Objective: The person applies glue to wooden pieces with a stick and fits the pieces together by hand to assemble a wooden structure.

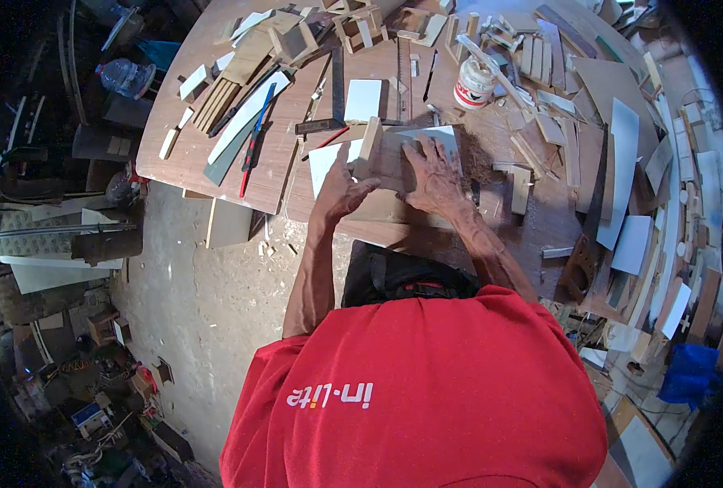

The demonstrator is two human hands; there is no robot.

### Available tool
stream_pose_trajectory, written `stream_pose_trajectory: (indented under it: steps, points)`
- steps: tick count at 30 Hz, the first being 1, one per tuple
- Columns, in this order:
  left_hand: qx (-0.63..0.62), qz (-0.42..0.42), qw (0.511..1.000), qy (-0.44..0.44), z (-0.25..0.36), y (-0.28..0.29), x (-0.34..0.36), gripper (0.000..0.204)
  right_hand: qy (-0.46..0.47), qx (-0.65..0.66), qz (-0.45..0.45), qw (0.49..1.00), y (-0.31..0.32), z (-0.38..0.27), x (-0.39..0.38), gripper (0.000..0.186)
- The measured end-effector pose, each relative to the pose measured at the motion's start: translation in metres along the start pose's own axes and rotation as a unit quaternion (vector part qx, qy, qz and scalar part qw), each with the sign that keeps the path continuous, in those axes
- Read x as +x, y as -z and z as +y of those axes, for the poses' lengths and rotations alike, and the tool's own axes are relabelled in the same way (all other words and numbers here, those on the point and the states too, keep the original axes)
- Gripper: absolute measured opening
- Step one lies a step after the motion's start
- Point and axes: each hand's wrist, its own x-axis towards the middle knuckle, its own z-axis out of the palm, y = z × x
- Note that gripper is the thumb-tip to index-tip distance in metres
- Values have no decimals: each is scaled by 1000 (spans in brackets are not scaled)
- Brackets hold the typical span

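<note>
My left hand [344, 192] is at the near table edge, its fingers along the left side of a short wooden strip [370, 140] and its thumb across the near end. The strip rests tilted beside a brown wooden panel [394, 156]. On that panel's right part lies my right hand [433, 180], fingers spread and pressed flat. White-faced board shows under the hands, with one corner [322, 167] left of the strip. Just beyond are a red pencil [333, 137] and a try square [338, 85]. The fingertips of my left hand are partly hidden.
A white tile-like board [364, 100] lies past the square. Left of it are a blue-and-red hacksaw blade or cutter [257, 138] and stacked wood strips [223, 102]. A glue jar [474, 84] stands at right among offcuts. A handsaw [577, 268] lies at the right edge.
</note>
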Motion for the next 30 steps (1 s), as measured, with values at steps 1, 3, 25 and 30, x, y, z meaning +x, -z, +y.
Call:
stream_pose_trajectory:
  steps: [1, 3, 25, 30]
  points:
    - [-1, 4, 1000, 0, -4, 0, -3, 90, 4, -1, -1, 1000, 1, -1, 2, 96]
    - [76, 65, 995, -24, -12, -5, -10, 91, 44, -1, 21, 999, 5, -2, 4, 92]
    - [-217, 29, 963, -158, 74, -4, -21, 66, 99, 158, -20, 982, 139, 8, 10, 80]
    - [-227, 6, 967, -115, 72, 7, -24, 50, 44, 163, -43, 985, 157, -16, 4, 81]
